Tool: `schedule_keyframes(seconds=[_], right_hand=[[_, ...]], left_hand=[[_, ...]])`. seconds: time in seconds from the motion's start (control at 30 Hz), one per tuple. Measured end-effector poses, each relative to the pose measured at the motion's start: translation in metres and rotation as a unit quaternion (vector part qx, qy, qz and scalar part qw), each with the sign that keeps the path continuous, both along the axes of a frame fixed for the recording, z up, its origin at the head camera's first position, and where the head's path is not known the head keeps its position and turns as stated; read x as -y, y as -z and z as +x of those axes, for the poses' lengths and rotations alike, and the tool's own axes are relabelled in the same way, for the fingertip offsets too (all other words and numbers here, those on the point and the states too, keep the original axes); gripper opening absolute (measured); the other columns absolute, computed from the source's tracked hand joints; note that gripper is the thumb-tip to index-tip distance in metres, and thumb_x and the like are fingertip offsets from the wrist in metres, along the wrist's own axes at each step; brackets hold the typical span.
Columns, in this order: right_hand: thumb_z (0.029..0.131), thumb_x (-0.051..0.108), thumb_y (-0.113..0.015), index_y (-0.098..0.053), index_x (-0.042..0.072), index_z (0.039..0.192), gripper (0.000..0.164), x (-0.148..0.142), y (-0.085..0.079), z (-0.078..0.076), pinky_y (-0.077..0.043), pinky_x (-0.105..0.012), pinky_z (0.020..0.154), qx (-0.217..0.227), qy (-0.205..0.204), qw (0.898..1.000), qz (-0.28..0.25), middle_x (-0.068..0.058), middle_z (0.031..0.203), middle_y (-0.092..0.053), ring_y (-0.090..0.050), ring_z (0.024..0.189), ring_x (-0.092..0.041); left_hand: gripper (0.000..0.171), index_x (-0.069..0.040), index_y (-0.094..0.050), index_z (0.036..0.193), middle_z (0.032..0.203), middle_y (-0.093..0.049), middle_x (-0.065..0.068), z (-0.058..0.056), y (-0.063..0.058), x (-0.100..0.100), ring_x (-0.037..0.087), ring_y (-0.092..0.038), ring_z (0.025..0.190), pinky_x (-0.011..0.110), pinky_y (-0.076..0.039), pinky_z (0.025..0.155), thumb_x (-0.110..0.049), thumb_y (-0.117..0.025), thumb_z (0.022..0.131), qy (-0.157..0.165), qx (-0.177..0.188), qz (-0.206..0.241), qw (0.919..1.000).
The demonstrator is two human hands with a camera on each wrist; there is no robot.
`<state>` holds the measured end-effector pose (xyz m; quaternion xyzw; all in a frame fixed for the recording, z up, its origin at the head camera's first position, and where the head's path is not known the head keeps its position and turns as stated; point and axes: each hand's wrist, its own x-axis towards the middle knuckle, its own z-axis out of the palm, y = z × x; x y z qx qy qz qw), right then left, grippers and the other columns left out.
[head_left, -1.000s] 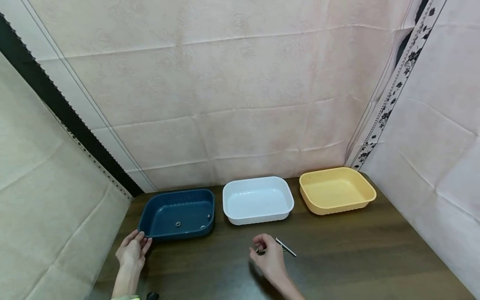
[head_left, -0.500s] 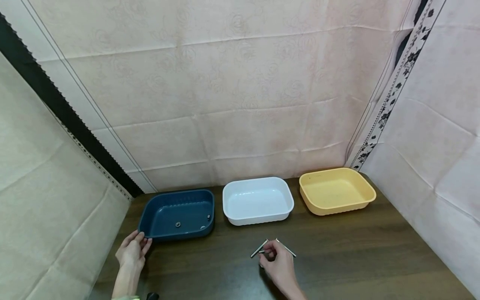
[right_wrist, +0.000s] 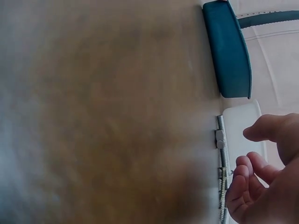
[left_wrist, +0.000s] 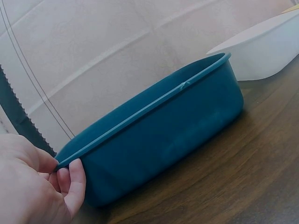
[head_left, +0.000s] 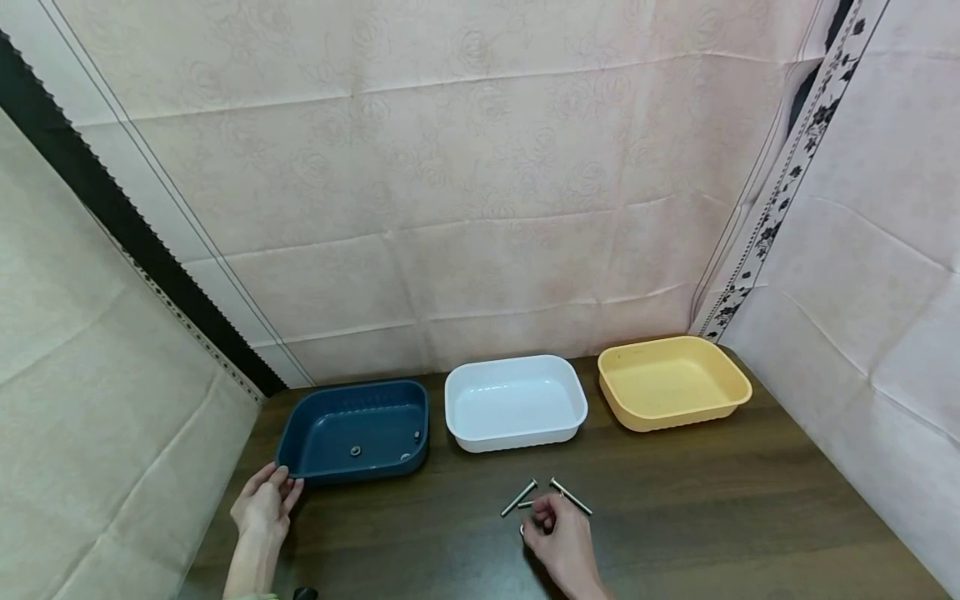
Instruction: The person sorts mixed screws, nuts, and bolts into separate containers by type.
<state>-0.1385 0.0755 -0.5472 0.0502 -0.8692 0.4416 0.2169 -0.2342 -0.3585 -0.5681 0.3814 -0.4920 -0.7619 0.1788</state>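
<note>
My left hand pinches the front left corner of the blue plastic bin between thumb and fingers. Inside that bin are a nut and other small metal pieces. Over the table, my right hand hovers just in front of the metal bolts. One long bolt slants on the left, another long bolt on the right, and a shorter bolt lies between them, partly hidden. A nut shows past the right thumb. That thumb stands apart from loosely bent fingers, with nothing visible between them.
A white bin stands in the middle at the back of the wooden table, and a yellow bin to its right. Cloth-covered walls rise behind and at both sides. A small black object sits at the front edge.
My right hand has drawn back to the right and toward me, uncovering the left long bolt and the short one. My left hand has stayed on the blue bin.
</note>
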Motion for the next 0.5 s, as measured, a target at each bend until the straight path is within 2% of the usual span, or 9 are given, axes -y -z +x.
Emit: schedule_keyframes(seconds=[0.1,0.2,0.27,0.33,0.43,0.5], right_hand=[[0.06,0.003,-0.077,-0.06,0.01,0.074,0.023,0.0,0.002,0.001,-0.043,-0.021,0.055,0.014,0.009,1.0,0.015,0.005,0.068,-0.056,-0.05,0.059,-0.008],[0.061,0.006,-0.077,-0.06,0.011,0.075,0.023,0.0,0.003,0.002,-0.042,-0.022,0.055,0.029,0.014,0.999,0.023,0.007,0.069,-0.055,-0.049,0.06,-0.008],[0.062,0.007,-0.076,-0.06,0.012,0.075,0.022,0.0,0.003,0.002,-0.042,-0.022,0.055,0.039,0.016,0.999,0.026,0.007,0.069,-0.054,-0.049,0.061,-0.008],[0.062,0.008,-0.076,-0.06,0.012,0.076,0.022,0.0,0.003,0.002,-0.042,-0.023,0.056,0.047,0.017,0.998,0.029,0.007,0.07,-0.054,-0.049,0.061,-0.008],[0.063,0.009,-0.076,-0.06,0.012,0.077,0.022,0.0,0.003,0.002,-0.041,-0.023,0.056,0.054,0.016,0.998,0.037,0.007,0.07,-0.054,-0.048,0.062,-0.008],[0.062,0.009,-0.076,-0.06,0.012,0.077,0.023,0.001,0.003,0.002,-0.041,-0.022,0.055,0.057,0.016,0.997,0.044,0.008,0.07,-0.053,-0.048,0.062,-0.007]], left_hand=[[0.037,-0.017,-0.057,0.116,0.104,-0.048,0.008,-0.002,0.007,0.002,0.01,-0.059,0.079,0.028,-0.052,0.073,-0.023,-0.068,0.081,0.002,-0.006,-0.008,0.9999],[0.035,-0.018,-0.056,0.115,0.105,-0.047,0.008,0.0,0.003,0.0,0.01,-0.058,0.079,0.028,-0.052,0.072,-0.024,-0.067,0.082,0.006,-0.003,-0.013,0.9999],[0.035,-0.018,-0.055,0.117,0.105,-0.047,0.008,0.005,-0.01,-0.007,0.01,-0.058,0.08,0.028,-0.051,0.073,-0.022,-0.064,0.084,0.011,0.009,-0.014,0.9998],[0.033,-0.018,-0.055,0.116,0.104,-0.046,0.008,0.008,-0.017,-0.01,0.01,-0.058,0.079,0.027,-0.052,0.072,-0.022,-0.064,0.085,0.014,0.012,-0.014,0.9997],[0.031,-0.018,-0.055,0.117,0.103,-0.048,0.007,0.014,-0.035,-0.019,0.01,-0.058,0.079,0.026,-0.052,0.072,-0.018,-0.061,0.087,0.01,0.029,-0.01,0.9995],[0.027,-0.019,-0.056,0.114,0.101,-0.048,0.006,0.017,-0.04,-0.023,0.01,-0.058,0.078,0.026,-0.052,0.071,-0.018,-0.06,0.088,0.009,0.03,-0.017,0.9994]])
